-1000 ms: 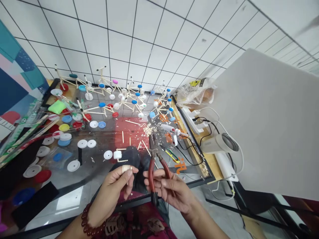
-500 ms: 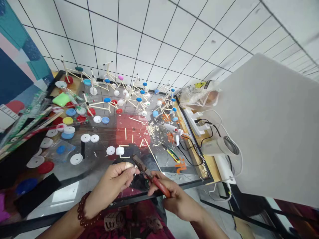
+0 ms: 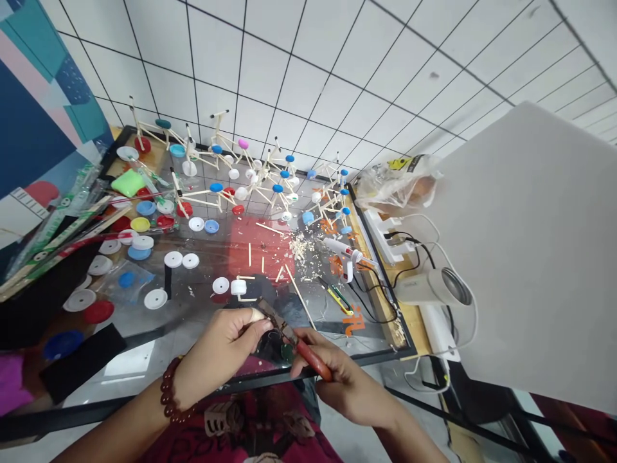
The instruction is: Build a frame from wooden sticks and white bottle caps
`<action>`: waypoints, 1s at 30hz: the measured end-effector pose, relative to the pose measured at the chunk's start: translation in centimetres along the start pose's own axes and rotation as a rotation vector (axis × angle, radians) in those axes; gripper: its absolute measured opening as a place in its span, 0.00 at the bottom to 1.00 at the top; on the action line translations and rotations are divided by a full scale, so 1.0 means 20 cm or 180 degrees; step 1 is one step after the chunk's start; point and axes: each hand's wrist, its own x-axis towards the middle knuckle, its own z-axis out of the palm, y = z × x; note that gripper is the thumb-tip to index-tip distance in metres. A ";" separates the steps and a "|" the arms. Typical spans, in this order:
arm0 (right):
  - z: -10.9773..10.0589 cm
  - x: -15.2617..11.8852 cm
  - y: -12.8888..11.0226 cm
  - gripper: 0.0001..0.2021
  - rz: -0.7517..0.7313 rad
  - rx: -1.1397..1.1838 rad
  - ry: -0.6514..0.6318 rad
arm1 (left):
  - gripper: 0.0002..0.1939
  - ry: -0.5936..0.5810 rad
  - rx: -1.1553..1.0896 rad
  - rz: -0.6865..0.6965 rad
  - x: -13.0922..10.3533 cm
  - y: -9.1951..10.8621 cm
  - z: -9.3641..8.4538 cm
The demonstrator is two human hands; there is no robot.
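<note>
My right hand is wrapped round the red handles of a pair of pliers. Its dark metal jaws point up and left, beside the fingertips of my left hand. Thumb and index finger of that left hand are pinched together at the jaws; what they hold is too small to name. Just beyond the hands, a white cap piece with short sticks attached lies on the dark glass table. A red square further back has several short sticks on and around it.
Stick figures with coloured caps stand along the back. Wood shavings, a glue gun and a yellow-green cutter lie right of centre. Loose caps are scattered left. Power strips and cables line the right edge.
The whole view has shifted slightly, moving the scene a little to the right. My hands stay together at the plier jaws, and the left fingertips sit slightly closer to them.
</note>
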 end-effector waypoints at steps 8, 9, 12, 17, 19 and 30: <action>0.06 0.01 0.02 0.19 -0.0419 -0.0927 0.0759 | 0.21 0.0111 -0.0124 0.0170 0.02 -0.03 0.01; 0.06 0.01 0.00 0.20 -0.0423 -0.0991 0.0750 | 0.21 0.0145 -0.0114 0.0212 0.03 -0.03 0.01; 0.02 0.01 -0.04 0.24 -0.0422 -0.1046 0.0496 | 0.21 0.0220 -0.0077 0.0304 0.04 -0.02 0.02; -0.04 -0.01 -0.01 0.30 0.0097 0.0375 0.0027 | 0.21 0.0049 -0.0455 0.0119 0.05 -0.02 0.03; -0.05 -0.01 0.02 0.32 0.0372 0.0911 -0.0049 | 0.20 -0.0035 -0.0574 -0.0013 0.05 -0.02 0.03; -0.02 0.01 -0.04 0.21 0.0052 0.0057 0.0070 | 0.18 -0.0286 -0.0639 -0.0272 0.06 -0.04 0.01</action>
